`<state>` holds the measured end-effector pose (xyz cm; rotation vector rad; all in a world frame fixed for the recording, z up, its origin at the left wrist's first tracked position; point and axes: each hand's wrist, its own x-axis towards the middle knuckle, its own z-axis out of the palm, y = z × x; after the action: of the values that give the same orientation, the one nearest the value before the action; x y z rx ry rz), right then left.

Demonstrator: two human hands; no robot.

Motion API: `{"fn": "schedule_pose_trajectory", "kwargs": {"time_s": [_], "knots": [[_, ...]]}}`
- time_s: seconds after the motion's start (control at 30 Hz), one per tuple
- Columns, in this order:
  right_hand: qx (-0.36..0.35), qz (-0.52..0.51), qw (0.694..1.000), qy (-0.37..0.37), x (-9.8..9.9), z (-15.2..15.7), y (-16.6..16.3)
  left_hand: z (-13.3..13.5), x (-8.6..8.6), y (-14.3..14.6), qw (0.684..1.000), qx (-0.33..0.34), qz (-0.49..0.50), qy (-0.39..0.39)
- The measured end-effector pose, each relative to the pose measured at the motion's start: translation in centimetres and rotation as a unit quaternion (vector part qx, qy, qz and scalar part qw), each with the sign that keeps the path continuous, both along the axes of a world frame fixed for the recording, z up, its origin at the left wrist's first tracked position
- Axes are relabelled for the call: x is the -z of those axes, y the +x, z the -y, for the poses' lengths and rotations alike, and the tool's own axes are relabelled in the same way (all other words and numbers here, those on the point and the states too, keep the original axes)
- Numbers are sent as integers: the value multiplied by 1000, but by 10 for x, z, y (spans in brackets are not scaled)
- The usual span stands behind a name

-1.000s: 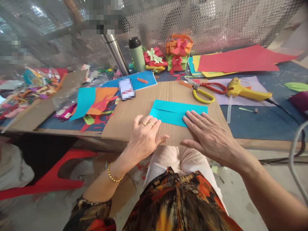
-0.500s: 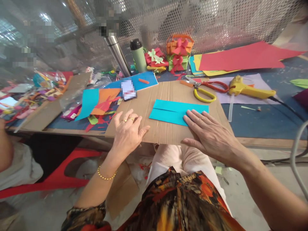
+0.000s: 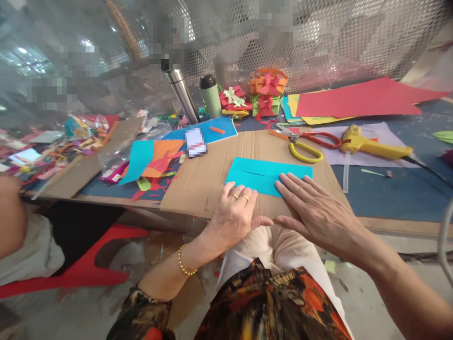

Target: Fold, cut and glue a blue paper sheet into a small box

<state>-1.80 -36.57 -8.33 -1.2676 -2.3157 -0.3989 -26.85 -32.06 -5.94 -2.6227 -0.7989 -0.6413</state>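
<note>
A folded piece of turquoise paper point(image 3: 258, 172) lies flat on a sheet of brown cardboard point(image 3: 198, 189), a slit-like seam running across its upper face. My right hand point(image 3: 307, 203) rests on the paper's right end, palm down with fingers stretched out and nothing gripped. At the paper's near left edge is my left hand point(image 3: 235, 210), fingers extended and touching that edge, thumb out to the side. The two thumb tips nearly meet by the cardboard's front edge.
Scissors point(image 3: 306, 144) and a yellow glue gun point(image 3: 375, 144) lie to the right. A phone point(image 3: 195, 142), steel flask point(image 3: 182, 94) and green bottle point(image 3: 211, 97) stand or lie behind. Coloured paper scraps point(image 3: 152, 160) are at left; red sheets point(image 3: 357, 100) lie far right. Another person's arm point(image 3: 10, 212) shows at far left.
My left hand has moved right from the bare cardboard to the turquoise paper's near edge. My right hand stays on the paper. The whole view has shifted slightly.
</note>
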Motion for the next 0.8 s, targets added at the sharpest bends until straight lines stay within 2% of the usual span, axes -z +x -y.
{"fn": "schedule_pose_trajectory", "kwargs": {"time_s": [0.17, 0.37, 0.57, 0.7, 0.8], "knots": [[-4, -9, 1000, 1, 3, 0, 1, -4, -5, -17, 999, -20, 3, -26], [2, 9, 1000, -6, -1, 0, 1, -4, -2, -22, 999, -25, 17, -18], [7, 14, 1000, -11, -5, 0, -1, -10, 2, -46, 996, -93, 18, 8], [6, 16, 1000, -6, -6, 1, -1, -17, -6, -63, 994, -111, 0, 19], [2, 14, 1000, -8, -5, 0, 0, -31, -18, -58, 995, -101, 19, 12]]}}
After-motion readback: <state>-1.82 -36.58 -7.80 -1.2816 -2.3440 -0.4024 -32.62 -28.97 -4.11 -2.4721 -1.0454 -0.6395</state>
